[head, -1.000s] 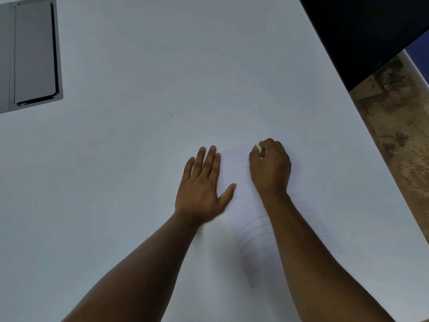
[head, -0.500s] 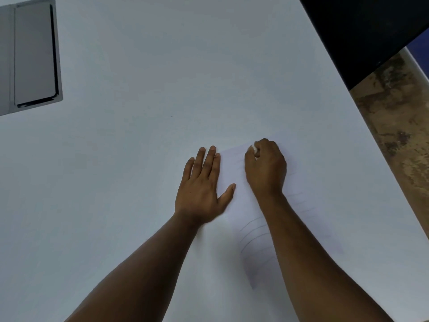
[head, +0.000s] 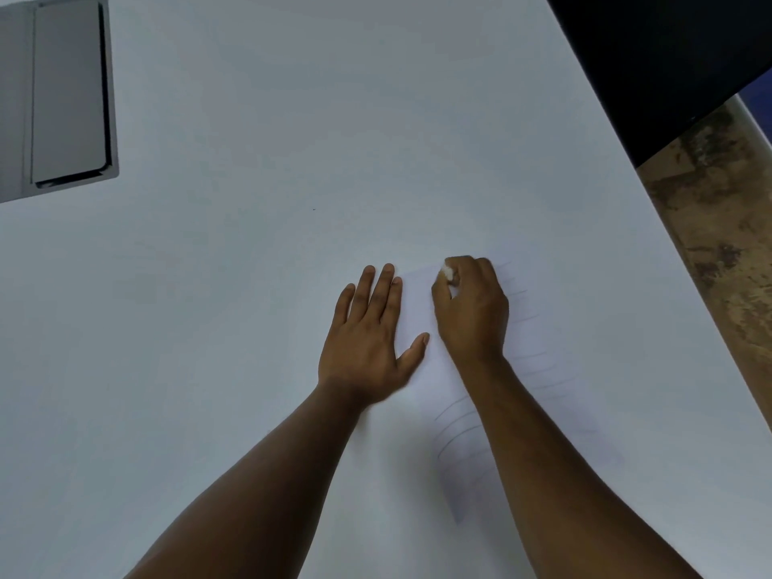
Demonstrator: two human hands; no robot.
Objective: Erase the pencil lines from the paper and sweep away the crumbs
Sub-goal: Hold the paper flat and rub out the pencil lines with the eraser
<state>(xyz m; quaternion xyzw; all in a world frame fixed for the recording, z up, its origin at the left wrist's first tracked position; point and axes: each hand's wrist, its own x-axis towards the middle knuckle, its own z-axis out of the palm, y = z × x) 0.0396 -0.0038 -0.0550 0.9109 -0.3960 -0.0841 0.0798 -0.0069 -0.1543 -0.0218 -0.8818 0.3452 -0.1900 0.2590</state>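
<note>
the right hand (head: pixel 470 311) fingers (head: pixel 453 263) pinched the eraser (head: pixel 448 272); the left hand (head: pixel 369 332) lay flat, released, pinning the paper (head: pixel 422 369). short, firm strokes toward the pinning fingers would likely avoid creasing.

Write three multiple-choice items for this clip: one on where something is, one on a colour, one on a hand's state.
1. Where is the grey hatch set in the table?
A. far left
B. near right
C. under the paper

2. What colour is the eraser?
A. black
B. white
C. red

3. How does the left hand lie?
A. clenched in a fist
B. raised off the table
C. flat, fingers straight, at the paper's left edge

Key: 1 A, it sits at the top left corner. 2 B, a white lump shows in the right hand. 3 C, its palm lies down beside the paper.
</note>
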